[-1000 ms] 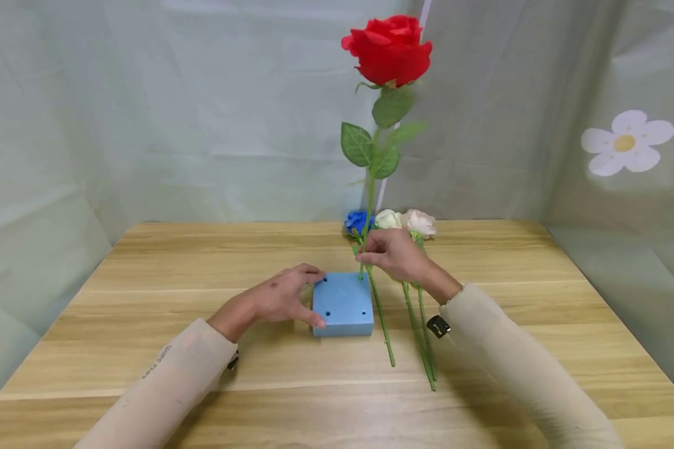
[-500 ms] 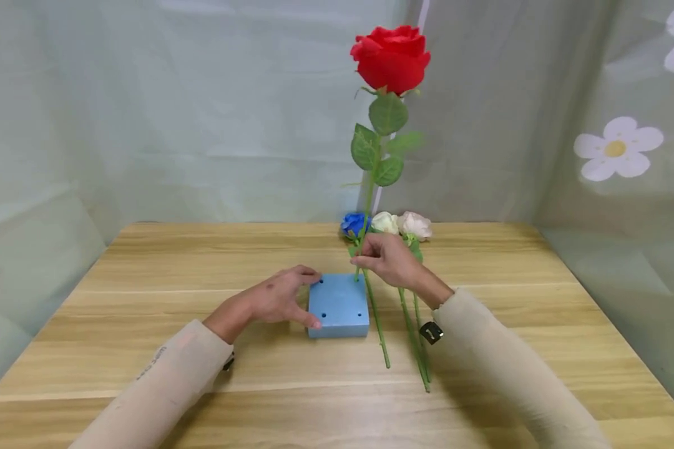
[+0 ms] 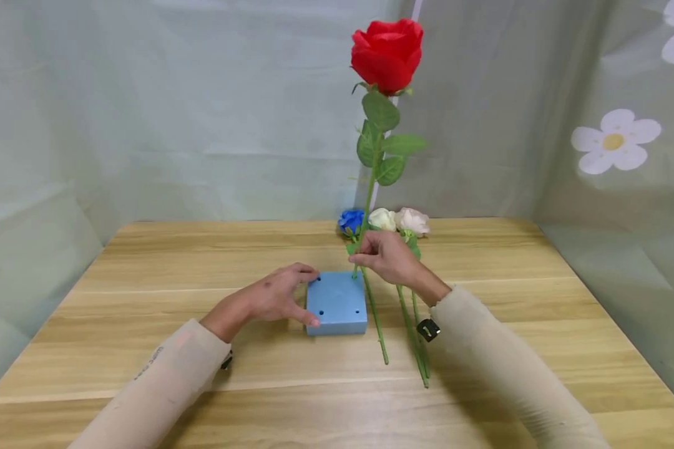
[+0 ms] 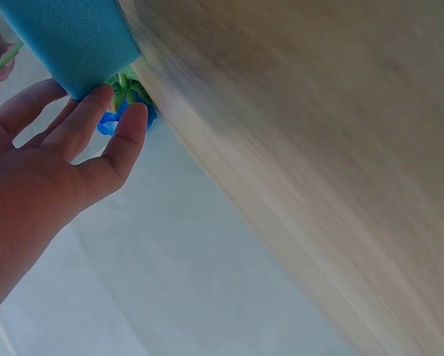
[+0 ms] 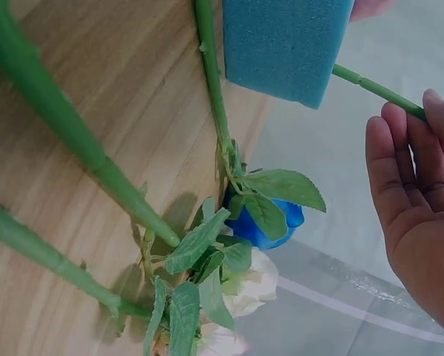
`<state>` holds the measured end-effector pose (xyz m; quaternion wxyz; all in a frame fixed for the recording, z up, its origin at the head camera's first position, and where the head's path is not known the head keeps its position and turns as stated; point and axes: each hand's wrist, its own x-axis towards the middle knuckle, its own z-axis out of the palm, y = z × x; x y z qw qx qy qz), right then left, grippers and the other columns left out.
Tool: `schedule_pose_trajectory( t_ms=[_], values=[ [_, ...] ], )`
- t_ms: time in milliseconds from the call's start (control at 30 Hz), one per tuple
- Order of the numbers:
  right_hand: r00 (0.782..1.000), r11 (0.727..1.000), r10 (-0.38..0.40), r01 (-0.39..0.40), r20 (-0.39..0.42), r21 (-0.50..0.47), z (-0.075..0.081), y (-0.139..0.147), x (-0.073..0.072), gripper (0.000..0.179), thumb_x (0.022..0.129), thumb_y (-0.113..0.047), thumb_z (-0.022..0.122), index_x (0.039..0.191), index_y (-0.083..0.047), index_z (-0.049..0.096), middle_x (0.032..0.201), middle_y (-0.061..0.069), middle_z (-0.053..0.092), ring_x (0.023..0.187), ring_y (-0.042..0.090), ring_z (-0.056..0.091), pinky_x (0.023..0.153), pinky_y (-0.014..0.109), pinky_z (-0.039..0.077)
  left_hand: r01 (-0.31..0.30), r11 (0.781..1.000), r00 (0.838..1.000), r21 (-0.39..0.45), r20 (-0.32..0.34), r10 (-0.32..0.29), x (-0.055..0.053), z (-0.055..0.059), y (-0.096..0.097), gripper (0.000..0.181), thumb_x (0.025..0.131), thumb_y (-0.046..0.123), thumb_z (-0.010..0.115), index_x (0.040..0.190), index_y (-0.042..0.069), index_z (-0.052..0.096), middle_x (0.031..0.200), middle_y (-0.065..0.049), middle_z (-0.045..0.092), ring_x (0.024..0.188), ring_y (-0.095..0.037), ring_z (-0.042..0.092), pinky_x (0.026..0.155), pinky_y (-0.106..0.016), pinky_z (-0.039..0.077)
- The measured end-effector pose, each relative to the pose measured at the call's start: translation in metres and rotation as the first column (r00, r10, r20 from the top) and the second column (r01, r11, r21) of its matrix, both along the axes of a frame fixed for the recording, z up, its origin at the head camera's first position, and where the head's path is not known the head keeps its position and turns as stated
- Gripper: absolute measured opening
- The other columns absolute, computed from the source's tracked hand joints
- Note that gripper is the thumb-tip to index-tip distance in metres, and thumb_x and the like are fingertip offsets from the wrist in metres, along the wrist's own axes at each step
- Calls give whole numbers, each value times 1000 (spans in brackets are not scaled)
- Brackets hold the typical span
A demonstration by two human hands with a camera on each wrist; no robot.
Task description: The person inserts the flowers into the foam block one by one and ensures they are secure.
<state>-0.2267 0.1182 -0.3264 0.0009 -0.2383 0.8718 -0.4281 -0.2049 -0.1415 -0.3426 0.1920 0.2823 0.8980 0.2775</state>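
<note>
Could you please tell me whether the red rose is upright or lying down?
Upright, leaning slightly: the red rose rises from the blue block, bloom on top, and the right hand pinches its stem.

A wooden table (image 3: 163, 268) carries a block (image 3: 337, 298) and three roses (image 3: 382, 219).

Upright red rose (image 3: 386, 59) — blue block (image 3: 337, 298) beneath

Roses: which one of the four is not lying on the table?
The red rose: the right hand pinches its stem, which meets the top of the blue block. The blue rose, white rose and pale pink rose lie on the table.
</note>
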Motion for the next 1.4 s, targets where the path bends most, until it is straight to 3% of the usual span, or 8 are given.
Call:
schedule_pose_trajectory(
  t_ms=[200, 333, 567, 767, 933, 1267, 1400],
  values=[
    [1000, 1000, 2, -2, -22, -12, -2, -1, 0, 24, 92, -10, 73, 74, -9, 58, 69, 4, 61, 57, 10, 45, 52, 24, 37, 2, 1000, 1000, 2, 0, -2, 0, 0, -1, 101, 75, 47, 86, 149, -4, 41, 154, -17, 37, 141, -35, 36, 112, -51, 34],
    [998, 1000, 27, -27, -61, 6, -1, -1, 0, 22, 91, -8, 73, 75, -8, 59, 75, 1, 65, 64, 9, 56, 58, 25, 46, -4, 1000, 1000, -9, 0, 4, -1, 0, 2, 101, 74, 48, 86, 148, -4, 42, 154, -17, 37, 141, -35, 37, 112, -50, 35],
    [999, 999, -8, 10, -39, 50, 3, 9, 4, 12, 90, -16, 76, 91, -6, 71, 82, 1, 70, 77, 15, 68, 69, 32, 56, 21, 1000, 1000, 5, -7, -21, -2, -1, 7, 100, 76, 46, 86, 149, -5, 41, 154, -18, 37, 141, -35, 36, 112, -50, 35],
    [1000, 992, -18, 19, -6, 124, 8, 22, 5, 22, 94, -22, 73, 106, -4, 74, 97, 6, 74, 91, 22, 69, 80, 39, 57, 10, 1000, 1000, 2, -5, -10, -1, 1, 9, 101, 75, 45, 87, 149, -4, 39, 154, -17, 36, 141, -36, 35, 112, -50, 35],
    [999, 989, -44, 40, 26, 145, 9, 35, 7, 36, 95, -22, 71, 121, 3, 69, 109, 13, 73, 98, 27, 69, 84, 41, 56, 13, 1000, 1000, 5, -14, -13, -1, 1, 9, 100, 76, 44, 86, 149, -4, 40, 154, -17, 37, 141, -37, 36, 111, -51, 35],
    [997, 990, -71, 69, 8, 123, 11, 59, 12, 34, 96, -22, 70, 120, 2, 70, 108, 14, 73, 98, 27, 69, 84, 43, 56, 5, 1000, 1000, 12, -6, -5, -2, 1, 10, 100, 75, 45, 87, 149, -4, 41, 154, -17, 37, 141, -36, 36, 112, -51, 35],
    [996, 993, -79, 75, 40, 97, 10, 68, 13, 34, 96, -23, 69, 122, 0, 70, 109, 12, 73, 98, 25, 69, 83, 42, 56, 6, 1000, 1000, 17, -3, -6, -1, 0, 10, 100, 75, 45, 87, 149, -4, 40, 154, -17, 37, 141, -36, 35, 112, -51, 35]
  ],
)
